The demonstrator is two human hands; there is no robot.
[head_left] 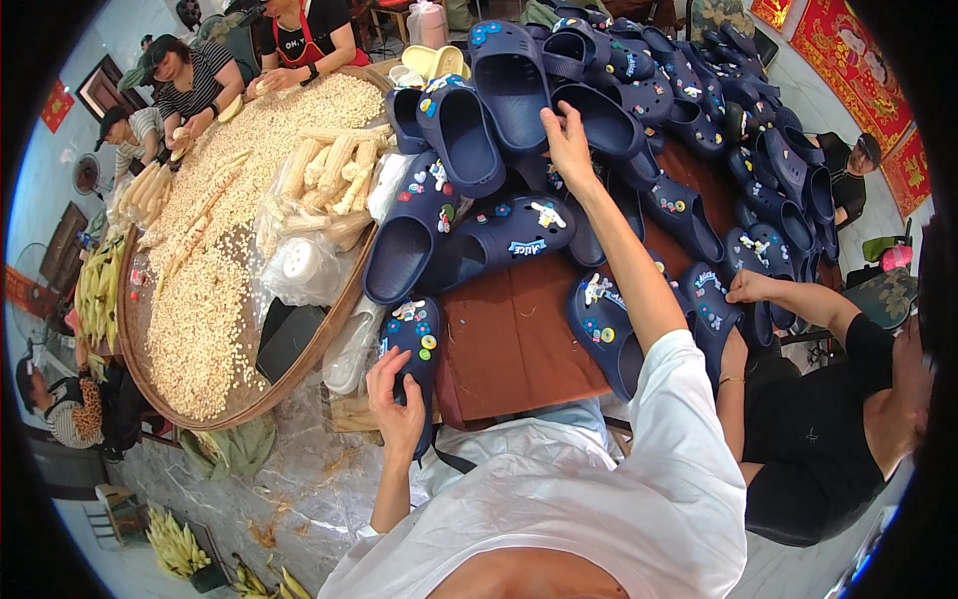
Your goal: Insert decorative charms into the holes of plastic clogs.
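My left hand [395, 407] is closed on a navy clog [409, 334] with colourful charms on its toe, at the near left corner of the brown table. Farther out, my right hand [569, 145] reaches into the pile, its fingers at the rim of an upturned-facing navy clog [509, 95]; its grip is partly hidden. Between my arms lie another decorated navy clog [514, 235] and a tilted one [409, 230]. A charm-covered clog [607, 324] sits just right of the bare brown tabletop [509, 339].
A large round tray [215, 424] of corn kernels [205, 329] stands at the left, with bagged cobs [334, 170] on it. Navy clogs [689, 80] are heaped to the far right. A co-worker in black [828, 429] handles clogs beside me. Other people sit around the tray.
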